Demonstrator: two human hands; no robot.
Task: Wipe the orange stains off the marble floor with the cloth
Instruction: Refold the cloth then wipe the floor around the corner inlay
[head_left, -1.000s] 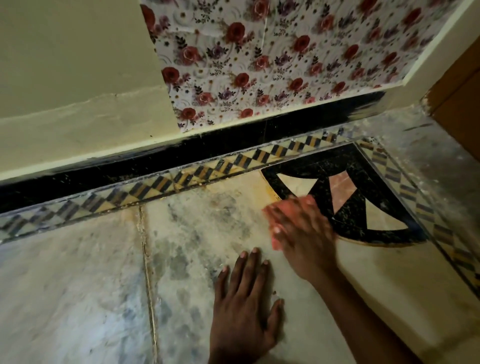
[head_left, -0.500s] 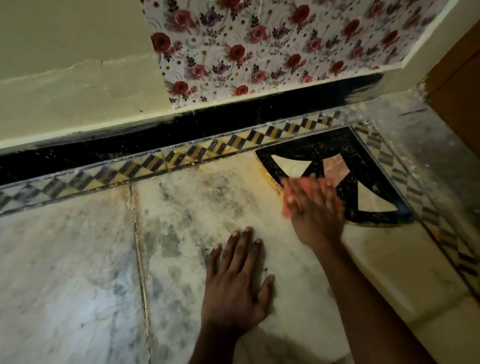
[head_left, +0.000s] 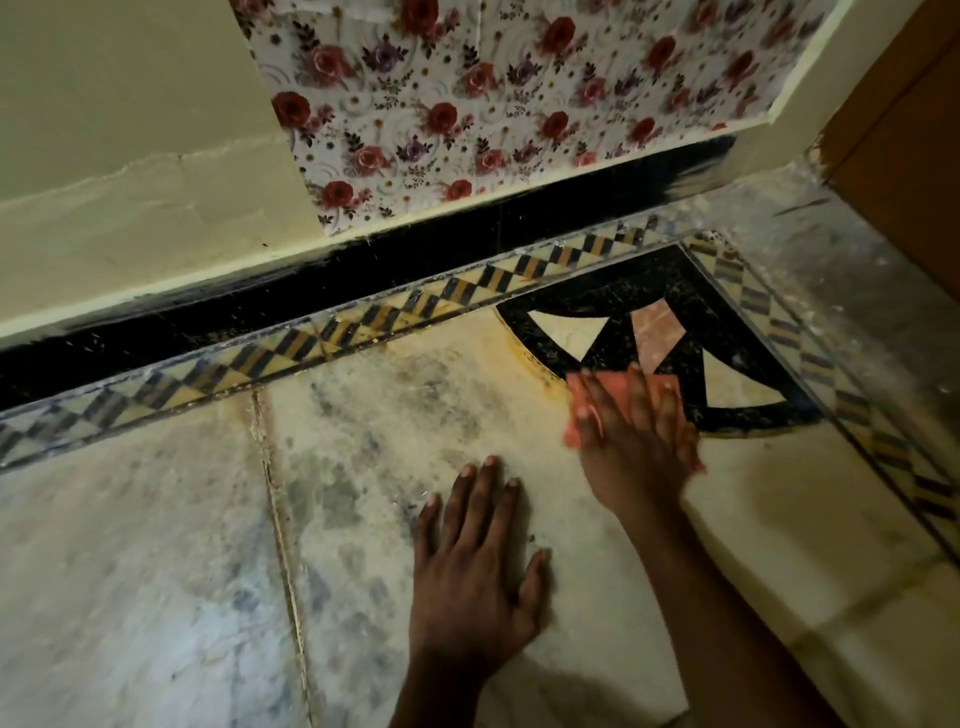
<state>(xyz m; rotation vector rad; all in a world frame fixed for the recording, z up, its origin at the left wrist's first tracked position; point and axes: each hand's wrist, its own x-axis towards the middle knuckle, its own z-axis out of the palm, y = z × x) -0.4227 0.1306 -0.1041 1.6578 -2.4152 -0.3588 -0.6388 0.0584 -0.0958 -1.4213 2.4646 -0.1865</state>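
Observation:
An orange-pink cloth (head_left: 576, 415) lies flat on the marble floor (head_left: 395, 431), pressed down under my right hand (head_left: 636, 441), whose fingers are spread over it. The cloth sits on the curved lower-left edge of a black inlaid corner motif (head_left: 691, 306). An orange stain (head_left: 524, 348) runs along that curved edge, just beyond the cloth, and fades over the pale marble towards the patterned border. My left hand (head_left: 478, 571) rests palm down with fingers apart on the marble, below and left of the cloth, holding nothing.
A black-and-yellow patterned border strip (head_left: 363, 332) and a black skirting (head_left: 311, 296) run along the wall. Floral paper (head_left: 493, 104) covers the wall above. A brown wooden door (head_left: 904, 145) stands at the right. A floor joint (head_left: 280, 519) runs to the left of my hands.
My right hand has slid the cloth right and up from the pale marble onto the black motif's curved edge, then slightly back. My left hand has stayed flat on the floor.

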